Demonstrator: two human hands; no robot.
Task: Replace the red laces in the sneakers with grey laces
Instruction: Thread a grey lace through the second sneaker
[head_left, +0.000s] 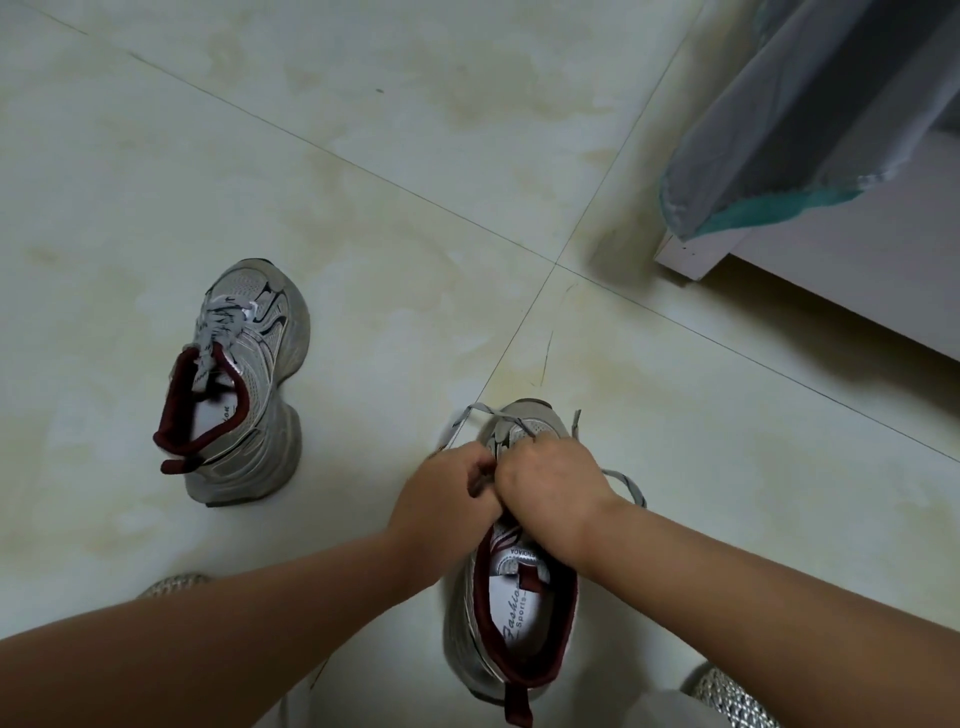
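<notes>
We see two sneakers on a tiled floor (415, 156). The near sneaker (511, 618) stands at bottom centre, heel toward us, dark red collar, printed insole showing. Both hands sit over its tongue area, knuckles up, touching each other. Left hand (441, 493) has its fingers curled under at the lacing; right hand (550, 480) likewise, fingers folded down tight. Grey lace (621, 477) runs out from under the hands: one strand loops out to the left by the toe, another trails right of the right hand, a short end sticks up right of the toe. We read both hands as pinching that lace, though the fingertips themselves are hidden under the knuckles. A dark bit shows in the gap between the hands; we cannot tell what it is.

Far sneaker (244, 384) stands well apart to the upper left, toe away from us, already carrying grey lacing, with lace ends dropped into its opening.

Upper right: white furniture edge (691, 257) with grey-and-teal cloth (779, 130) hanging over it. Woven silver bits at the bottom edge, partly cut off.
</notes>
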